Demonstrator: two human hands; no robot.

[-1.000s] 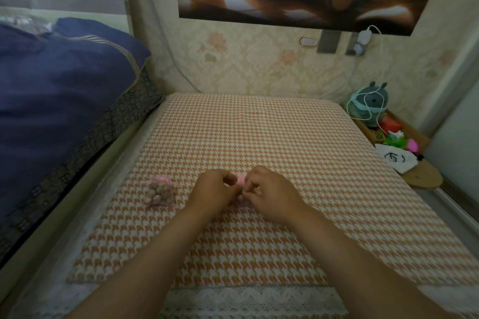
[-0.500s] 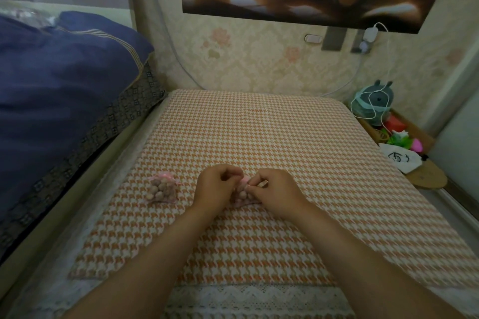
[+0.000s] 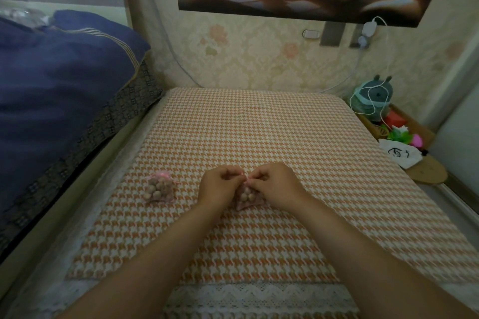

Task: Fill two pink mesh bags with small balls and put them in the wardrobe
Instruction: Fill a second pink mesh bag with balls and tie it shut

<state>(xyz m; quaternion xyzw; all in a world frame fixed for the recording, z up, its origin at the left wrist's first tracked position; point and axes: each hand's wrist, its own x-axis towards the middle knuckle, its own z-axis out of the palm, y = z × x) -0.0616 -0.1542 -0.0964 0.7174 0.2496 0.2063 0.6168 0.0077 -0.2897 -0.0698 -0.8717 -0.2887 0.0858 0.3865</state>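
On the houndstooth mat (image 3: 259,124), near edge: second pink mesh bag (image 3: 255,201) sits between both hands, balls (image 3: 245,195) visible inside. Both left hand (image 3: 220,185) and right hand (image 3: 274,184) have fingers curled, pinching the bag's neck at the top. First filled bag (image 3: 159,188) lies closed to the left, apart from the hands. Looks like step = cinching bag two shut. Next: pull the drawstring evenly so no ball escapes, then grab both bags for the wardrobe, which isn't in view.
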